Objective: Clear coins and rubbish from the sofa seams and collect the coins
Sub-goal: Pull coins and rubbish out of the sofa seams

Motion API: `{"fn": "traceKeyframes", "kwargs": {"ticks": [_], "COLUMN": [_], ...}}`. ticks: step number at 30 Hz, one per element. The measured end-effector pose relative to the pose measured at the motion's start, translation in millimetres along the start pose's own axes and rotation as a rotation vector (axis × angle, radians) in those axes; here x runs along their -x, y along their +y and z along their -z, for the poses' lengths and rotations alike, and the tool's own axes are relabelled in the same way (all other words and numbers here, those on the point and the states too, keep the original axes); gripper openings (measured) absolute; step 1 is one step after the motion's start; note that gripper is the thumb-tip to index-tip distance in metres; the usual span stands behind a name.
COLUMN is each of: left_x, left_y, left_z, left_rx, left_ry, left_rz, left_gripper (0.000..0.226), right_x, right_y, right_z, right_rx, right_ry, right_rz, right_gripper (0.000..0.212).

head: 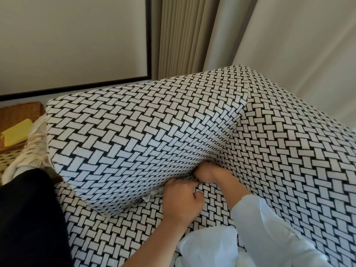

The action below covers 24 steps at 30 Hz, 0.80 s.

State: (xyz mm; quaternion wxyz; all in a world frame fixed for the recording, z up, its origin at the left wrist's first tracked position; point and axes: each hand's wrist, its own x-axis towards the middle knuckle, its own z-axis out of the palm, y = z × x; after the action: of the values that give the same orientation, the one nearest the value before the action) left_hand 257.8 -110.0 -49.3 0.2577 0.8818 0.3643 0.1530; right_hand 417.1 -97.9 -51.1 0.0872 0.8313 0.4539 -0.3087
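The sofa (289, 170) is covered in a fabric of white rectangles outlined in black, laid in a basket-weave pattern. A block-shaped cushion (134, 141) in the same fabric is seen lying at a tilt on the seat. The seam (228, 138) runs down the cushion's right edge, and the fabric is puckered into small creases at its lower end. The right hand (207, 172), reaching from a white sleeve (269, 228), is pushed into that lower end of the seam. Its fingers are hidden, so their posture cannot be told. The left hand (181, 201) is laid just below the cushion's lower right corner, with fingers curled into a loose fist against the fabric. Whether anything is held inside cannot be told. A wicker basket (19, 114) is seen left of the cushion, beside a pale shoe (32, 147).
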Motion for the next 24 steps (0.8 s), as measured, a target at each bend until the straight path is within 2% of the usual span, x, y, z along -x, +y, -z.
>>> {"fn": "traceKeyframes", "kwargs": {"ticks": [11,15,20,22,24], "left_x": [1,1,2,3,8], "left_y": [1,1,-3,-5,-12], "left_z": [4,4,4,5,7], "left_rx": [0.042,0.069,0.078,0.089,0.13], "left_ry": [0.012,0.021,0.046,0.03,0.033], "left_rz": [0.038,0.045,0.033,0.021,-0.006], "left_gripper": [0.033,0.03,0.027,0.027,0.027], "right_x": [7,11,10,9,11], "right_y": [1,-2,-15,-18,-19], "right_z": [-8,-9,-6,-7,-11], "right_rx": [-0.256,-0.255,-0.066,-0.05,-0.073], "right_ry": [0.168,0.198,0.17,0.196,0.251], "right_rz": [-0.099,-0.142,-0.172,-0.193,-0.187], "right_gripper": [0.021,0.025,0.054,0.051,0.038]}}
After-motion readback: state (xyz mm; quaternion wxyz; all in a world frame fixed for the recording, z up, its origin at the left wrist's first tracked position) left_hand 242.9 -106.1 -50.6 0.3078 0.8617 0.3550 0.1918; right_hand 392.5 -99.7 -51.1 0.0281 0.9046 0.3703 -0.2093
